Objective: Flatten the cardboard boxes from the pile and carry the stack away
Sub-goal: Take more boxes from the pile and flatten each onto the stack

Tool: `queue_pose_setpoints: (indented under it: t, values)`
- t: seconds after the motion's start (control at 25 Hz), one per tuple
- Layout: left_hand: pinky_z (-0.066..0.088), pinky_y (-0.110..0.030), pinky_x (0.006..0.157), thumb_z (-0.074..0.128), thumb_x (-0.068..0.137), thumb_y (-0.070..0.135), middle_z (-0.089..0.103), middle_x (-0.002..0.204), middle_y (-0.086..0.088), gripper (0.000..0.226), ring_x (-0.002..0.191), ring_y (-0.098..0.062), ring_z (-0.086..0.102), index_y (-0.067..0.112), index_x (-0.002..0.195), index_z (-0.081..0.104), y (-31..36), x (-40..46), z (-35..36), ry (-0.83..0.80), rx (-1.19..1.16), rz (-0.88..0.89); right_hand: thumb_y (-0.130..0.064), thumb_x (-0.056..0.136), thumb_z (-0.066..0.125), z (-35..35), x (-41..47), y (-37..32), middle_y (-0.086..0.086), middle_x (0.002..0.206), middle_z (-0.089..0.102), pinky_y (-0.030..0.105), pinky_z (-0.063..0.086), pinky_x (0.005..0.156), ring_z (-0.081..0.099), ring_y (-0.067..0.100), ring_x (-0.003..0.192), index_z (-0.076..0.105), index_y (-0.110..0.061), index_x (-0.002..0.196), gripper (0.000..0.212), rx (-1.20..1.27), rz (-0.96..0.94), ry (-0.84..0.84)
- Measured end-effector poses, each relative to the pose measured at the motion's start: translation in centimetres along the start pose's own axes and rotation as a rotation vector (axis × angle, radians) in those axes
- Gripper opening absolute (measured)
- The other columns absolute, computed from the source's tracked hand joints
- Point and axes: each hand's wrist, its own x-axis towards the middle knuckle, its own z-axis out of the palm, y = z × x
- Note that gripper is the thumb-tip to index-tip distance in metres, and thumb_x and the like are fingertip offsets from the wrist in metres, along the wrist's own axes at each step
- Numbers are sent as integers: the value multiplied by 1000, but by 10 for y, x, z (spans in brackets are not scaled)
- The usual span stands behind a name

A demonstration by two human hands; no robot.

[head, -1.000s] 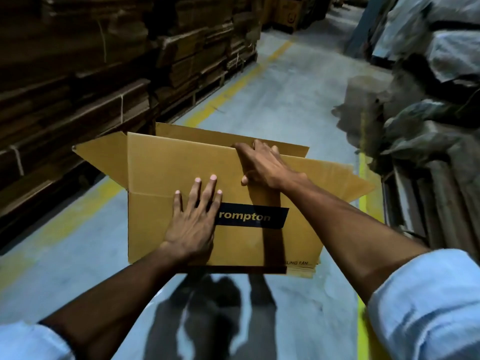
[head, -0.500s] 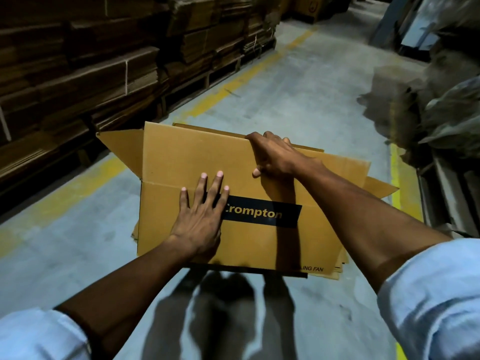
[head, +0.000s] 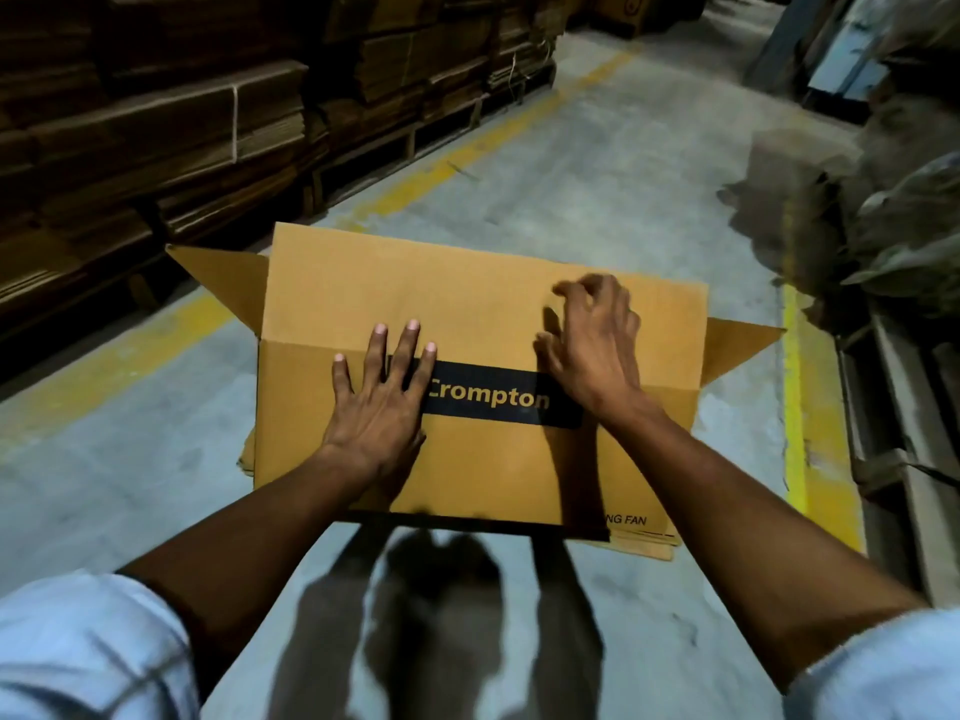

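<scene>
A tan cardboard box [head: 467, 298] with a dark "Crompton" label lies nearly flat on the floor. Its side flaps stick out at left and right. It rests on a low stack of flattened boxes [head: 644, 543], whose edges show under its near right corner. My left hand [head: 379, 402] presses flat on the box face, fingers spread beside the label. My right hand [head: 592, 340] hovers over the box's right half with loosely curled fingers and holds nothing.
Tall stacks of bundled flat cardboard [head: 156, 137] on pallets line the left side. Grey wrapped bundles [head: 904, 220] and a low rack stand at the right. Yellow floor lines [head: 795, 407] border a concrete aisle running ahead.
The box has folded down flat. My right hand has let go of the box's top edge and lifted off it. My left hand stays pressed on the face.
</scene>
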Motion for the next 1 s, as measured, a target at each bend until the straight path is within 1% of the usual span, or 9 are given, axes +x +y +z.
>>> queue_pose_setpoints:
  t: [0.12, 0.2, 0.28, 0.32, 0.48, 0.6, 0.72, 0.88, 1.0]
  values:
    - [7, -66, 117, 69, 90, 31, -30, 160, -12, 109, 148, -43, -22, 22, 156, -17, -6, 8, 3, 69, -13, -36, -39, 91, 66, 14, -46, 37, 12, 130, 37, 51, 40, 101, 38, 33, 124, 51, -17, 124, 42, -9, 212, -29]
    - [21, -64, 116, 74, 85, 33, 0, 159, -16, 96, 148, -44, 3, 15, 154, 10, -11, 7, 7, 150, -38, -84, -43, 91, 65, 23, -66, 56, 13, 133, 34, 55, 38, 101, 35, 37, 125, 47, -20, 124, 44, -18, 378, -104]
    - [38, -60, 105, 76, 81, 32, 25, 146, -19, 71, 135, -43, 26, 7, 135, 37, -19, 2, 10, 270, -53, -169, -47, 91, 64, 27, -73, 66, 15, 138, 29, 58, 38, 101, 31, 40, 129, 42, -22, 125, 48, -25, 478, -144]
    - [39, -59, 100, 76, 81, 34, 32, 140, -21, 62, 127, -44, 32, 5, 125, 43, -23, 0, 12, 311, -81, -254, -47, 91, 64, 29, -73, 69, 16, 141, 26, 59, 38, 101, 29, 42, 130, 40, -22, 127, 50, -25, 496, -153]
    - [32, -60, 101, 73, 84, 45, 30, 139, -24, 63, 125, -45, 32, 5, 122, 42, -40, -9, 18, 265, -262, -710, -41, 87, 71, 39, -67, 80, 17, 150, 16, 58, 33, 108, 22, 43, 136, 36, -22, 133, 60, 75, 524, -152]
    - [32, -61, 106, 71, 84, 53, 28, 146, -27, 80, 132, -48, 31, 7, 134, 30, -63, -11, 32, 93, -492, -932, -57, 81, 72, 47, -65, 95, 21, 145, 26, 57, 35, 106, 29, 46, 133, 34, -20, 128, 70, 157, 806, -181]
    - [36, -61, 105, 67, 89, 50, 34, 143, -29, 78, 130, -52, 36, 5, 138, 25, -71, -8, 45, 41, -706, -916, -65, 76, 71, 56, -75, 107, 19, 134, 38, 57, 40, 103, 43, 44, 123, 31, -26, 119, 71, 306, 904, -259]
    - [36, -56, 102, 65, 92, 44, 38, 136, -27, 54, 128, -48, 34, 9, 124, 38, -71, 0, 41, 213, -670, -798, -44, 79, 79, 50, -65, 121, 14, 133, 40, 56, 43, 105, 47, 37, 122, 44, -27, 116, 55, 361, 792, -214]
    - [35, -52, 102, 62, 93, 41, 41, 136, -25, 46, 130, -44, 33, 12, 124, 43, -76, 10, 39, 241, -628, -661, -43, 83, 78, 51, -63, 131, 15, 131, 41, 52, 48, 100, 49, 35, 119, 52, -21, 112, 45, 322, 727, -231]
